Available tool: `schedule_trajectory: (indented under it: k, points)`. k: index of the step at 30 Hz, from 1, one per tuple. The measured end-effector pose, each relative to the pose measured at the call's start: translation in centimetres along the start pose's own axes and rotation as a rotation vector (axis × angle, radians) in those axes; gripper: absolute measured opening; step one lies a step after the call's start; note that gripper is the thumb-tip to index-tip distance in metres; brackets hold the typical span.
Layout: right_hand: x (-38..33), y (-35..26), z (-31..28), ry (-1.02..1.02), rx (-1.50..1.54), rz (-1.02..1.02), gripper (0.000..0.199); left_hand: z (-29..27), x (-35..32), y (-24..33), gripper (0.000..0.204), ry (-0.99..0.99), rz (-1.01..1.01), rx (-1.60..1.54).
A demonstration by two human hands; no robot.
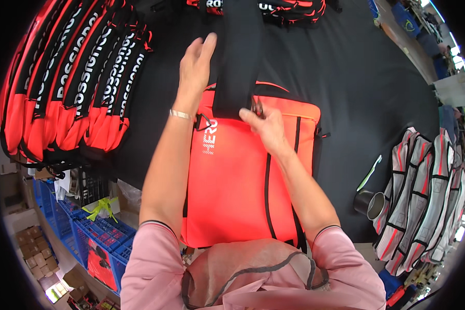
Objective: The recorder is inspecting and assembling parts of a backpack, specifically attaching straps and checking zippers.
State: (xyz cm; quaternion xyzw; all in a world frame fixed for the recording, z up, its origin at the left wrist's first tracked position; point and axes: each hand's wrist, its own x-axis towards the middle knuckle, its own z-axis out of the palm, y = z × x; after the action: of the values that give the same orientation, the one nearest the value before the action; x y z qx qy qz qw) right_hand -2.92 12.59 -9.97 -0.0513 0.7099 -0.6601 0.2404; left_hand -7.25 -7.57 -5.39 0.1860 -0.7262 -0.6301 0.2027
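Red bag (227,186) lies on a black table (367,77), a strap (236,57) over its far edge. Beyond the bag I see the left hand (195,66), flat and outstretched; over the bag, the right hand (267,128) pinches a dark tool (257,107) that could snag it by slipping.

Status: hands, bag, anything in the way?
Left hand open beside black strap. Right hand gripping small dark item, type unclear, by strap's edge. Red bag on black table; strap overlaps its top.
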Motion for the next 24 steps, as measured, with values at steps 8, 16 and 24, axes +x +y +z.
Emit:
schedule_trajectory:
  k: [8,16,24]
  points:
    - [-4.8,0.0,-2.0,0.115,0.159,-0.248,0.025,1.7,-2.0,7.6,0.098,-0.449,-0.096,-0.234]
    - [-4.8,-5.1,-4.3,0.204,-0.018,-0.193,0.016,-2.2,-14.6,2.0,0.045,-0.866,-0.4,-0.232]
    - [-6.1,-1.4,-1.8,0.015,0.415,0.047,0.02,-2.6,-17.7,1.5,0.029,-0.633,0.033,0.14]
